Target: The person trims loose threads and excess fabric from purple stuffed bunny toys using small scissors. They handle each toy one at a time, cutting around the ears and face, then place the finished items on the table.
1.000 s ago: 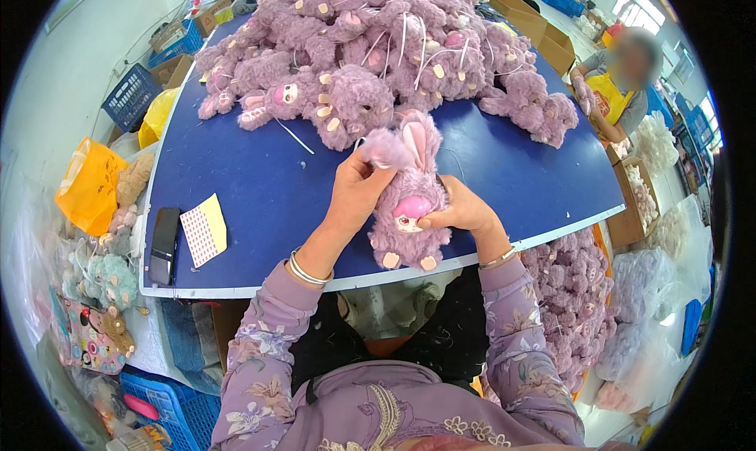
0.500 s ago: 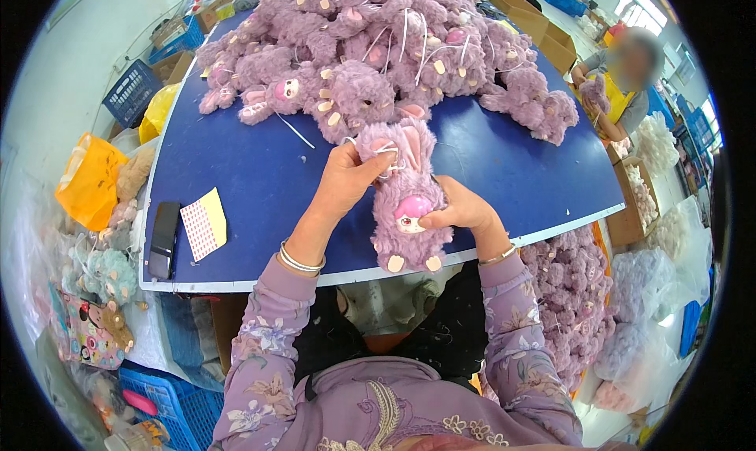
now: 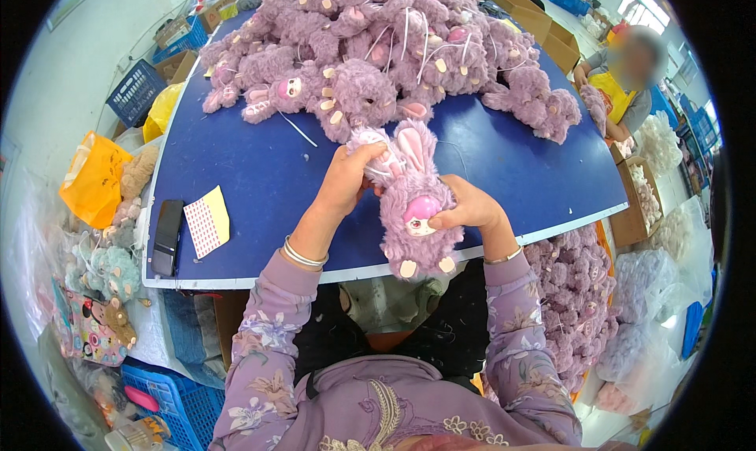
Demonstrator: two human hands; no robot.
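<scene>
A fluffy purple plush doll [image 3: 402,203] with long pink-lined ears, a pink-and-white face and pale feet is held at the table's near edge, feet toward me. My left hand [image 3: 346,171] is closed on its left ear, thumb on top and fingers underneath. Around the doll's right side wraps my right hand [image 3: 468,207], its thumb lying on the face. Beyond the doll lies a big heap of similar purple plush dolls [image 3: 362,49], some with white ties hanging loose.
The blue table [image 3: 268,183] has a pale rim. On its left lie a black phone [image 3: 166,237] and a yellow sticker sheet [image 3: 207,221]. More purple plush [image 3: 571,293] fills a bag at right. A co-worker [image 3: 622,81] in a yellow apron sits at far right.
The doll has shifted slightly right and tilted, its ears now spread apart. My left thumb has moved off the white tie onto the ear. The co-worker's hands have shifted.
</scene>
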